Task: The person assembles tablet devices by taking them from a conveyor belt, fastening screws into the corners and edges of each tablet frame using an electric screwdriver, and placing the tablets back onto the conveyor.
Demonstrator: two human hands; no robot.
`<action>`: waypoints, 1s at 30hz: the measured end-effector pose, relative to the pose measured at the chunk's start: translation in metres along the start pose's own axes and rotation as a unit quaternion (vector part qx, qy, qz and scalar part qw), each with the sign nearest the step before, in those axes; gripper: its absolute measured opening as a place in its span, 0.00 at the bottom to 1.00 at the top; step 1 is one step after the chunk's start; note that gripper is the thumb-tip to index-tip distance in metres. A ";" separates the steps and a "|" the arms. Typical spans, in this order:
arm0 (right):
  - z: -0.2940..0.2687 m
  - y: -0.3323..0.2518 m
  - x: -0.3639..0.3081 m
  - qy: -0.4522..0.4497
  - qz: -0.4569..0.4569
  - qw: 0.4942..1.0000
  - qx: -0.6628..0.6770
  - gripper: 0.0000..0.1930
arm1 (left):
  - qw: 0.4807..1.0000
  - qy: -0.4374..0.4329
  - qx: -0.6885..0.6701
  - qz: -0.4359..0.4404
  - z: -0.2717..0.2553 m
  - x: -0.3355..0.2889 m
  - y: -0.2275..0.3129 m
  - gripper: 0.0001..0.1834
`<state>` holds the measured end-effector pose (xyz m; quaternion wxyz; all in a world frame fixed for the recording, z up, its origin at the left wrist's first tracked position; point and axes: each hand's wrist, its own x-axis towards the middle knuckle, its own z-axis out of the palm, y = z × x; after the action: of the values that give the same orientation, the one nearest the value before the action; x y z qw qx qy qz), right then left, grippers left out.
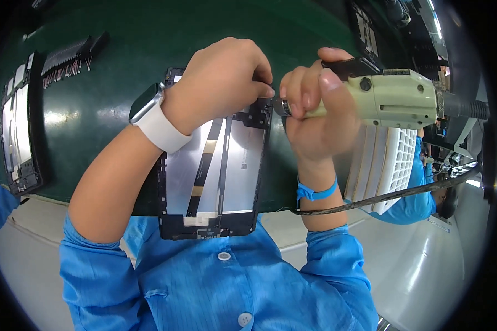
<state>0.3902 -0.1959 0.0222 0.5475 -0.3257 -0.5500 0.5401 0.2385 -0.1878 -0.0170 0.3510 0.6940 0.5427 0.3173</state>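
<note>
An opened tablet body (211, 171) lies in front of me, with its silver back plate and dark flat cables showing. My left hand (223, 80) reaches over its far part, thumb and fingers pinched together at the far right corner. Whatever sits between those fingertips is hidden. My right hand (323, 107) is wrapped round a pale green electric screwdriver (395, 99) held nearly level. The screwdriver's metal nose (281, 106) points left, close to my left fingertips at that corner. Its bit is too small to make out.
Another opened tablet body (19, 127) lies at the left, beside a row of dark parts with thin wires (69, 60). A white slotted tray (389, 165) stands at the right, near a person's blue sleeve (400, 209). A dark cable (386, 196) crosses my right forearm.
</note>
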 end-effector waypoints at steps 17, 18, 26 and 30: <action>-0.004 0.012 0.002 -0.049 -0.022 0.998 0.025 0.14 | 0.999 0.019 0.022 0.021 0.003 0.002 -0.003 0.07; -0.004 0.012 0.002 -0.050 -0.022 0.998 0.026 0.14 | 0.999 0.019 0.023 0.020 0.004 0.002 -0.003 0.07; -0.009 0.009 0.000 -0.054 -0.036 0.998 0.021 0.18 | 0.999 0.026 0.011 0.022 0.005 0.001 -0.002 0.06; -0.006 0.008 0.000 -0.040 -0.025 0.999 0.016 0.17 | 1.000 0.021 0.015 0.017 0.004 0.001 -0.001 0.06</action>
<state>0.3937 -0.1929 0.0135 0.5433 -0.2810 -0.5712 0.5474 0.2412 -0.1872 -0.0203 0.3236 0.7016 0.5426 0.3295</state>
